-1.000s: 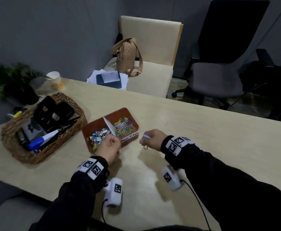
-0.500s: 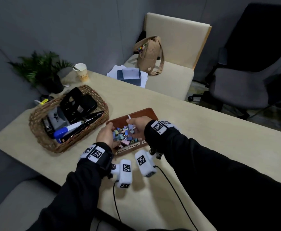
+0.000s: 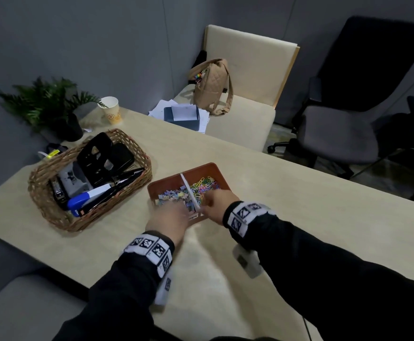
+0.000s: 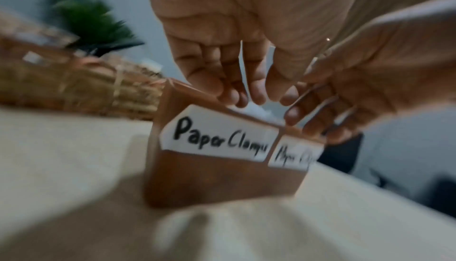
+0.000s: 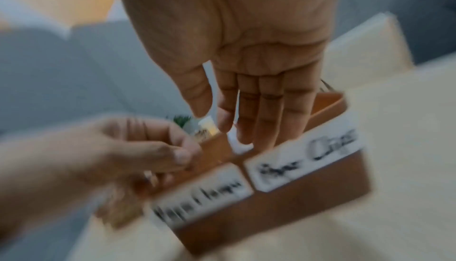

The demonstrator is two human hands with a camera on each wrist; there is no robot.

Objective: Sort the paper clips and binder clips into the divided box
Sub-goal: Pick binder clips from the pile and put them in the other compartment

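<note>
The brown divided box (image 3: 202,165) sits mid-table, split by a white divider (image 3: 187,188). Small binder clips (image 3: 170,195) fill its left half and coloured paper clips (image 3: 207,184) its right half. Its near wall (image 4: 209,177) carries the labels "Paper Clamps" and "Paper Clips". My left hand (image 3: 168,219) hangs over the near left corner, with bent fingers (image 4: 256,89) gathered above the rim. Blur hides whether they hold a clip. My right hand (image 3: 217,205) is at the divider's near end. Its straight fingers (image 5: 249,113) reach down inside the near wall (image 5: 283,202), holding nothing.
A wicker basket (image 3: 43,183) with a hole punch, stapler and pens stands left of the box. Behind it are a plant (image 3: 51,107) and a paper cup (image 3: 111,113). A beige chair (image 3: 245,119) with a bag (image 3: 213,84) and an office chair (image 3: 343,129) stand beyond the table.
Both hands were down among the binder clips half a second ago. My right hand has shifted right to the divider's near end, my left has drawn back to the near wall.
</note>
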